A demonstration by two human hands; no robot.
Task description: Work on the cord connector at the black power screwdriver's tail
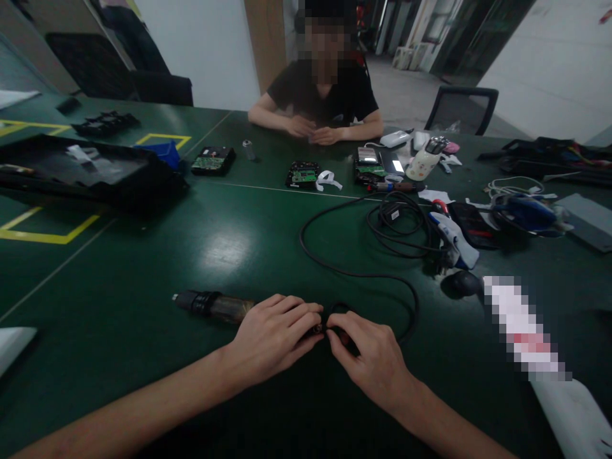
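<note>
An electric screwdriver lies across the near part of the green table, its dark tip pointing left. My left hand is wrapped over the rear of its body and hides that part. Close beside it, my right hand pinches the end of a black cable at the tool's back end. Whether the cable end sits inside the tool is hidden by my fingers. From there the cable runs right and loops back to a coil.
Across the table sits a person with hands together. Circuit-board units, a cup of tools and another screwdriver lie mid-table. A large black tray is at left. A white bottle-like object is at right.
</note>
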